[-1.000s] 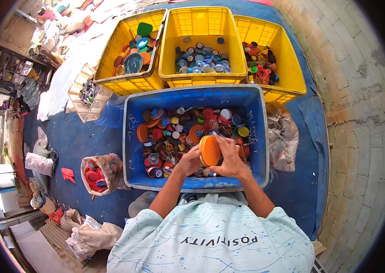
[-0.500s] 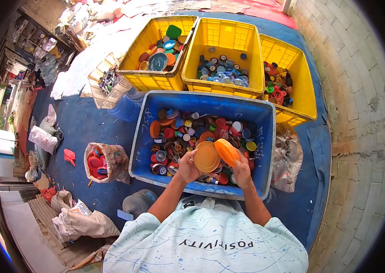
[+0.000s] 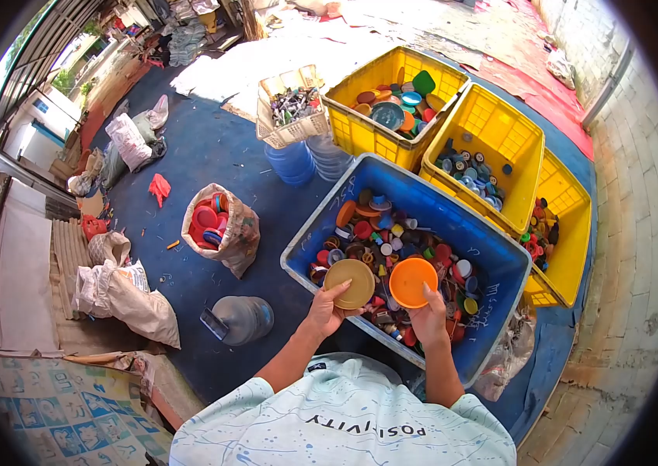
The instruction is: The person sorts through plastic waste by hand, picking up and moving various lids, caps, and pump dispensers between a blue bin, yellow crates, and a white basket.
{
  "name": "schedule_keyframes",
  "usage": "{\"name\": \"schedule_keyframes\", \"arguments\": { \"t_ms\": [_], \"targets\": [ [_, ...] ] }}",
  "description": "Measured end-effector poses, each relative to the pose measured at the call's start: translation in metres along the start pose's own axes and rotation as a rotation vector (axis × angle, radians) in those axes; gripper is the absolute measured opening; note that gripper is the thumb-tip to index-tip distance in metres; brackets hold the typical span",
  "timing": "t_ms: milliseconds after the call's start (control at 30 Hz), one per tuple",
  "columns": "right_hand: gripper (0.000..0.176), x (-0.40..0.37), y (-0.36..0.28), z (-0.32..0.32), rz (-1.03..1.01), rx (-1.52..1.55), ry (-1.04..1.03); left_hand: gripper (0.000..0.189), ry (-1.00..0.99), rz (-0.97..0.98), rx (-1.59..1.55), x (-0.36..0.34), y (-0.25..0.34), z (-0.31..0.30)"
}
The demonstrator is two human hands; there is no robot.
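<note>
My left hand grips a tan round lid by its edge, over the near left side of a blue crate. An orange round lid is held in my right hand, its thumb on the rim. The two lids are apart, side by side, their round faces turned up toward the camera. Beneath them the blue crate holds many mixed plastic caps of several colours. Parts of my fingers are hidden behind the lids.
Three yellow crates with sorted caps and lids stand beyond the blue crate. To the left are a sack of red lids, a clear water jug and a pale basket. A block wall runs along the right.
The view has turned toward the left. The orange lid was tilted and near the tan one; now it faces up, and the two lids are farther apart. Both hands still hold them.
</note>
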State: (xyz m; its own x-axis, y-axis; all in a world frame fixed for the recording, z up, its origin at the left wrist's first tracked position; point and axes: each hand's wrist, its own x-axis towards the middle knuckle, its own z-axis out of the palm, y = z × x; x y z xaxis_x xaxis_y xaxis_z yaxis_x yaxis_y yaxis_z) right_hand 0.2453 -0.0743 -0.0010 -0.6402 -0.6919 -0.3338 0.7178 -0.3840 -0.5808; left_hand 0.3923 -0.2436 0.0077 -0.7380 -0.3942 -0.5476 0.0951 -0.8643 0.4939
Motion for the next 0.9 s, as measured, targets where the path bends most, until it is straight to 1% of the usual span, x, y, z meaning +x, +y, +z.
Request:
{"name": "schedule_keyframes", "arguments": {
  "t_ms": [100,133,167,233,267,367,400,500,533,633,700,767,833,900],
  "targets": [
    [0.037,0.015,0.029,0.024,0.081,-0.066,0.026,0.034,0.169,0.058,-0.062,-0.003,0.025,-0.032],
    [0.034,0.019,0.044,0.038,0.048,-0.070,0.129,0.033,0.210,0.069,-0.067,-0.003,0.036,-0.045],
    [0.033,0.023,0.056,0.050,0.070,-0.120,0.153,0.033,0.251,0.078,-0.073,-0.003,0.048,-0.058],
    [0.030,0.035,0.084,0.074,0.105,-0.218,0.206,0.032,0.243,0.087,-0.101,-0.002,0.077,-0.088],
    [0.030,0.045,0.103,0.090,0.061,-0.205,0.212,0.032,0.248,0.096,-0.102,0.000,0.092,-0.104],
    [0.030,0.070,0.152,0.156,-0.010,-0.278,0.190,0.032,0.292,0.119,-0.107,0.003,0.150,-0.158],
    [0.029,0.083,0.170,0.174,-0.004,-0.300,0.185,0.033,0.311,0.135,-0.099,0.006,0.172,-0.176],
    [0.030,0.117,0.225,0.209,0.056,-0.197,0.202,0.032,0.346,0.146,-0.078,0.013,0.235,-0.232],
    [0.031,0.125,0.238,0.224,0.133,-0.210,0.215,0.032,0.356,0.168,-0.077,0.015,0.257,-0.248],
    [0.029,0.143,0.267,0.262,0.199,-0.162,0.168,0.032,0.394,0.228,-0.027,0.021,0.324,-0.276],
    [0.027,0.159,0.280,0.269,0.237,-0.172,0.231,0.034,0.411,0.259,0.019,0.034,0.350,-0.292],
    [0.027,0.178,0.289,0.267,0.260,-0.169,0.298,0.037,0.378,0.241,0.021,0.056,0.367,-0.303],
    [0.027,0.198,0.296,0.264,0.219,-0.176,0.337,0.039,0.346,0.221,-0.015,0.083,0.377,-0.309],
    [0.027,0.216,0.297,0.265,0.177,-0.179,0.388,0.039,0.317,0.161,-0.042,0.109,0.383,-0.304]
  ]
}}
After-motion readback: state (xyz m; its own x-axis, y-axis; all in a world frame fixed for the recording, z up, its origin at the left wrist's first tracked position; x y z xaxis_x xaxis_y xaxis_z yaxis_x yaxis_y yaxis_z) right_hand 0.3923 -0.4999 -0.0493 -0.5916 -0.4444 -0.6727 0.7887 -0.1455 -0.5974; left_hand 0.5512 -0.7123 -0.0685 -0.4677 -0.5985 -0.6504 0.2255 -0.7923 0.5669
